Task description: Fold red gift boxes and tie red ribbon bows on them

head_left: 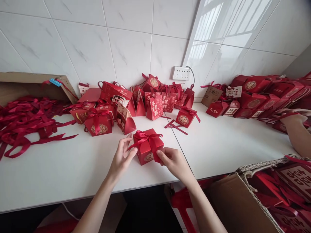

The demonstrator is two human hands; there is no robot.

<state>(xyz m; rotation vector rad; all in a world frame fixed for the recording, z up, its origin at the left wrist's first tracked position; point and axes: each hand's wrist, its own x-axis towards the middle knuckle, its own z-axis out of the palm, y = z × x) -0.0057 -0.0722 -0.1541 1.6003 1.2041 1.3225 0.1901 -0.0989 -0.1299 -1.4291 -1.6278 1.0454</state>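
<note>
A small red gift box [146, 147] with a gold round pattern on its front sits on the white table in front of me. A red ribbon [148, 137] is tied in a bow on its top. My left hand [122, 157] is at the box's left side, its thumb and fingers apart, with a ribbon tail near the thumb. Between the thumb and fingers of my right hand [173, 160] is the ribbon tail that hangs over the box's front right. The fingertips of that hand are partly hidden.
Red ribbons [29, 119] lie heaped at left by a cardboard box [36, 77]. Finished-looking red boxes [99, 124] stand along the wall, below a socket strip [181, 73]. At right are stacked boxes [255, 100], another person's hand [293, 118] and an open carton [230, 197].
</note>
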